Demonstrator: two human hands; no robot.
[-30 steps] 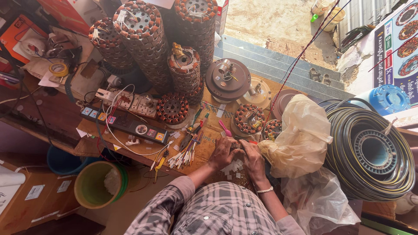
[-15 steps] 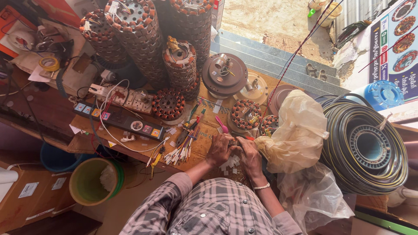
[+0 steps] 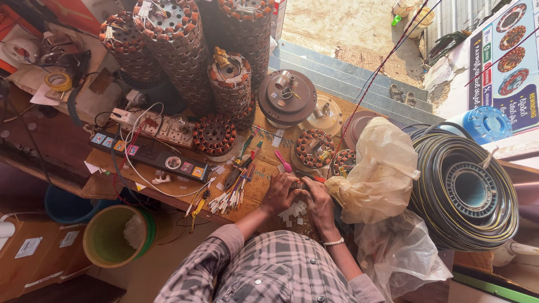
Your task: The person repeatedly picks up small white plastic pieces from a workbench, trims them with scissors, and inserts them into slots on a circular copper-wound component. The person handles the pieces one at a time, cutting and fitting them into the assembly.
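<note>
From the head camera, looking straight down: the left hand [image 3: 279,193] and the right hand [image 3: 318,201] meet over the wooden workbench [image 3: 168,188], fingertips together at 1 small item [image 3: 298,186] pinched between them. It is too small and too covered by the fingers to tell its shape, its long axis or which way it points. Both hands are curled nearly closed around that pinch; how firmly each grips cannot be told.

Just below the grip, toward the person, lie scattered small white paper slips [image 3: 293,212] on the bench top. To the left of the grip sits a bunch of thin tools and wires [image 3: 233,188], fanned out and pointing roughly away from the person. Beyond the grip lie 2 copper-wound stators [image 3: 314,148] flat on the bench, with a pink-handled tool [image 3: 282,161] between them and the left hand. Right of the grip, touching the right hand's side, a crumpled yellowish plastic bag [image 3: 379,168] crowds in; past it rests a large coil of dark cable [image 3: 466,191].

Open room is scant: the bench edge runs close under the wrists, and only the strip with the slips is free.

Both forearms come up from the checked shirt [image 3: 269,272], angled inward, elbows apart; a thin bracelet [image 3: 333,242] circles the right wrist.
</note>
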